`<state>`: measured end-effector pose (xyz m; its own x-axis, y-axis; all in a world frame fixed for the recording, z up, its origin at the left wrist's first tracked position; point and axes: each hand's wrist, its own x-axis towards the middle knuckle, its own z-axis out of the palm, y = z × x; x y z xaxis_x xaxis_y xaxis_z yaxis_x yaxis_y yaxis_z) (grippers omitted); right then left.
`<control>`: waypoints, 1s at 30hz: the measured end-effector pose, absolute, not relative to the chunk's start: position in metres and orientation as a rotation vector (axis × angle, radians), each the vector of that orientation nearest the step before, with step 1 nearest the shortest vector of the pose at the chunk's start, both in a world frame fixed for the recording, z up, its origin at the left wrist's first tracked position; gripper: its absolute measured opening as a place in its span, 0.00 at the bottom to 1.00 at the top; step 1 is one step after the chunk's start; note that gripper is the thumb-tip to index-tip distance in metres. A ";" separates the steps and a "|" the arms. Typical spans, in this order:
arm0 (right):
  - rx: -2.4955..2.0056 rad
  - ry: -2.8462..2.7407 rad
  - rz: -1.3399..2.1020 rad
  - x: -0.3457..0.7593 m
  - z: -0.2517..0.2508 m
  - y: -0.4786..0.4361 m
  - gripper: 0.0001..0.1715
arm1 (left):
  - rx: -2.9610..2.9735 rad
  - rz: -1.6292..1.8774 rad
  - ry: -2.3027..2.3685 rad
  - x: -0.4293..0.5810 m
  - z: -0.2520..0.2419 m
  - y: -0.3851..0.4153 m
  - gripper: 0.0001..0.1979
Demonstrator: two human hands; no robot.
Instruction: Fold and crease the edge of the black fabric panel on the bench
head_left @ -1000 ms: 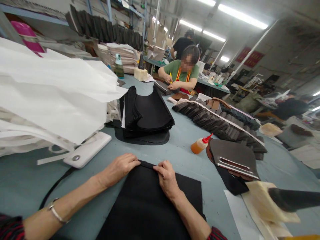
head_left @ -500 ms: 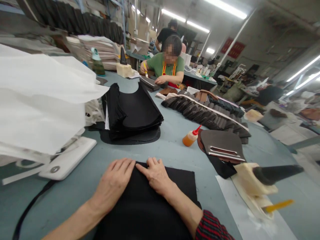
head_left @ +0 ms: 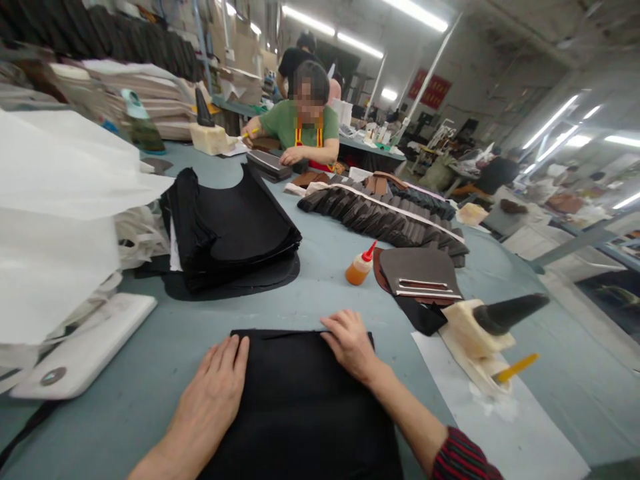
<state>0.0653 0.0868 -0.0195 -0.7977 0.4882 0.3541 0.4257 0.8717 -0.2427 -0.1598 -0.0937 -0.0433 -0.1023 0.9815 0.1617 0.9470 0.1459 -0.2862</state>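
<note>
A flat black fabric piece (head_left: 305,407) lies on the table in front of me, with a narrow strip turned over along part of its far edge. My left hand (head_left: 220,380) rests flat at the fabric's left side, fingers stretched out together and the tips near the far left corner. At the far edge, toward the right corner, my right hand (head_left: 353,343) has its fingers bent over the border. Its thumb side presses on the fabric and the edge runs between the fingertips.
A black fabric stack (head_left: 240,227) stands beyond my left hand. White sheets (head_left: 60,220) and a white device (head_left: 95,353) lie left. A red-tipped bottle (head_left: 358,269), grey panels (head_left: 425,270) and a glue holder (head_left: 475,333) sit right. A co-worker (head_left: 300,127) sits across the table (head_left: 320,293).
My right hand has slid right along the fabric's far edge, away from my left hand, leaving a turned strip visible. My left hand has moved slightly left and nearer. The view has shifted right.
</note>
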 end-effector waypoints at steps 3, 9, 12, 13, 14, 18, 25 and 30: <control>-0.479 -2.724 0.261 0.002 -0.028 0.067 0.16 | -1.875 0.202 -2.102 -0.156 -0.034 -0.091 0.30; -0.500 -2.610 0.452 0.054 -0.051 0.089 0.14 | -1.949 0.302 -1.942 -0.140 -0.025 -0.076 0.26; -0.618 -2.495 0.422 0.115 -0.048 0.104 0.13 | -1.957 0.346 -1.924 -0.126 -0.024 -0.068 0.28; -0.651 -2.465 0.394 0.129 -0.047 0.108 0.13 | -1.949 0.359 -1.938 -0.121 -0.023 -0.065 0.29; -0.678 -2.438 0.371 0.141 -0.047 0.110 0.13 | -1.952 0.362 -1.945 -0.116 -0.022 -0.063 0.30; -0.701 -2.396 0.307 0.157 -0.051 0.110 0.14 | -1.996 0.366 -1.881 -0.097 -0.016 -0.055 0.27; -0.631 -2.577 0.077 0.162 -0.053 0.109 0.16 | -2.074 0.347 -1.873 -0.068 -0.004 -0.037 0.27; -0.589 -2.673 -0.083 0.164 -0.044 0.109 0.14 | -2.113 0.377 -1.911 -0.047 0.004 -0.025 0.29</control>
<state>0.1641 0.1088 -0.0438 -0.8313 0.3909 0.3952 0.4147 0.9095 -0.0272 -0.0467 -0.0254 0.0037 0.0972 0.9952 -0.0135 0.9258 -0.0954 -0.3657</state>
